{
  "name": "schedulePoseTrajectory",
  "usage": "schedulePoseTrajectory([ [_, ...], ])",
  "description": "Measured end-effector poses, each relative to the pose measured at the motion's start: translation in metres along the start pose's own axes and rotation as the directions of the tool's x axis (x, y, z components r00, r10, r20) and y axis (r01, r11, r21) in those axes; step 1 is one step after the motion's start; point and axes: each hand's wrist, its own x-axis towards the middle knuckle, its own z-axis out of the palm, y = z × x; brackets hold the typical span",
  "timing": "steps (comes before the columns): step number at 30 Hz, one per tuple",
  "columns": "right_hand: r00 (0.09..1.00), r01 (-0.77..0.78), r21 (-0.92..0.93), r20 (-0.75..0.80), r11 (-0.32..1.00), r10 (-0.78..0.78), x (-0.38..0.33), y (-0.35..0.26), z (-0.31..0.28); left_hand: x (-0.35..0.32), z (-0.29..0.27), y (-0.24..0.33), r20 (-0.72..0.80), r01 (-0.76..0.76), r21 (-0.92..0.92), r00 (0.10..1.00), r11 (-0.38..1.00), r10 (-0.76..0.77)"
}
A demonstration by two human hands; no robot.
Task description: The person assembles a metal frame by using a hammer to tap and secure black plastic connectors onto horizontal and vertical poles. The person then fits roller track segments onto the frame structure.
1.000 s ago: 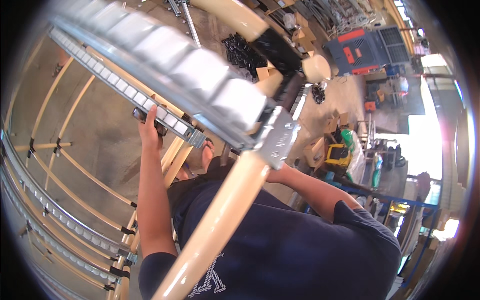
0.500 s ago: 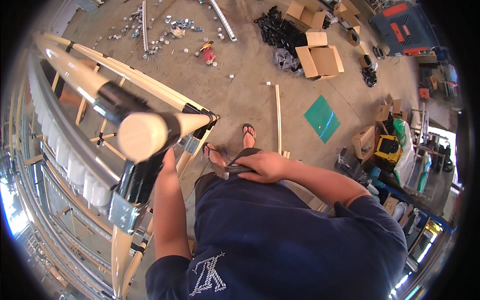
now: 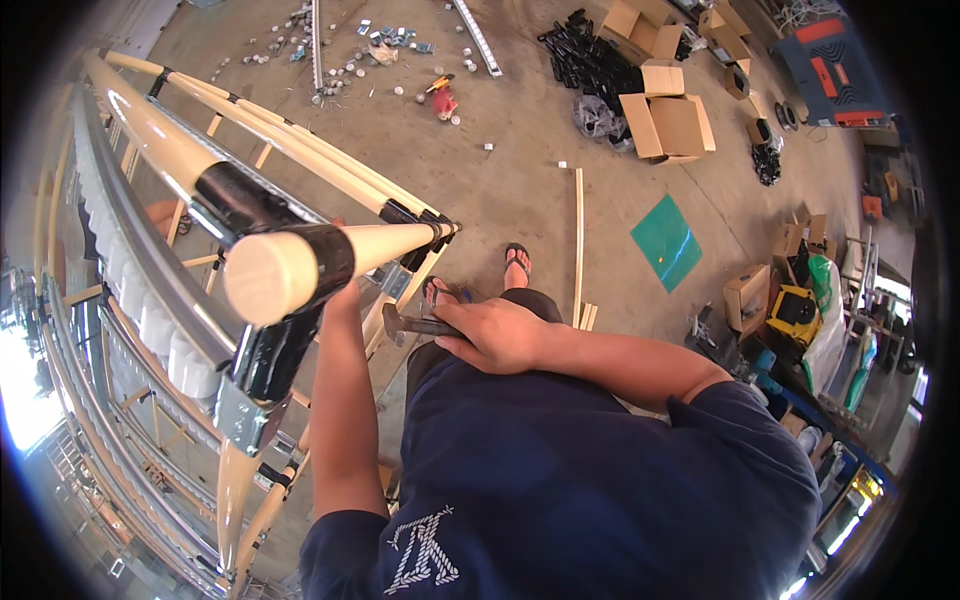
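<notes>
My right hand (image 3: pixel 492 336) is closed around the handle of a hammer (image 3: pixel 424 326), held in front of my waist. The hammer's head points left, toward the rack, just right of my left forearm. A rack of cream pipes (image 3: pixel 385 240) with black joints (image 3: pixel 248 200) stands at my left. My left hand (image 3: pixel 346 298) reaches up behind the nearest corner joint, where the pipe's round end (image 3: pixel 270 278) faces me. That joint hides most of its fingers, so its grip does not show. Below the corner sits a shiny metal bracket (image 3: pixel 246 418).
Roller tracks (image 3: pixel 170 270) run along the rack. Ahead lie loose pipes (image 3: pixel 578 240), a green sheet (image 3: pixel 667 243), small scattered parts (image 3: pixel 345 70), black fittings (image 3: pixel 585 60) and open cardboard boxes (image 3: pixel 668 128). A yellow-and-black case (image 3: pixel 795 311) stands at the right.
My right hand has brought the hammer up from my lap and leftward, nearer the rack. The surroundings have shifted slightly right in view. My left hand stays behind the corner joint.
</notes>
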Motion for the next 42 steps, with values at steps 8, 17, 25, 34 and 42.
schedulePoseTrajectory([
  [8,0.995,-0.097,-0.018,0.017,0.995,0.097,0.010,-0.016,0.001,-0.005,-0.004,0.001,0.048,0.060,-0.087,0.997,0.994,-0.056],
  [17,0.987,-0.155,-0.068,0.032,0.985,0.158,0.017,-0.021,-0.001,-0.023,-0.019,-0.023,0.206,0.004,-0.416,0.975,0.910,0.090],
  [25,0.996,-0.008,-0.017,-0.089,1.000,0.006,0.012,-0.029,-0.015,-0.011,0.017,0.035,-0.129,0.121,0.014,0.984,0.992,-0.119],
  [34,0.995,0.008,-0.145,-0.094,0.989,-0.021,0.033,0.007,0.000,-0.021,0.013,0.053,-0.170,0.160,-0.031,0.972,0.987,-0.163],
  [42,0.999,0.005,-0.381,0.044,0.924,0.013,0.013,0.077,0.006,-0.019,0.006,0.046,-0.085,0.249,-0.015,0.965,0.968,-0.249],
])
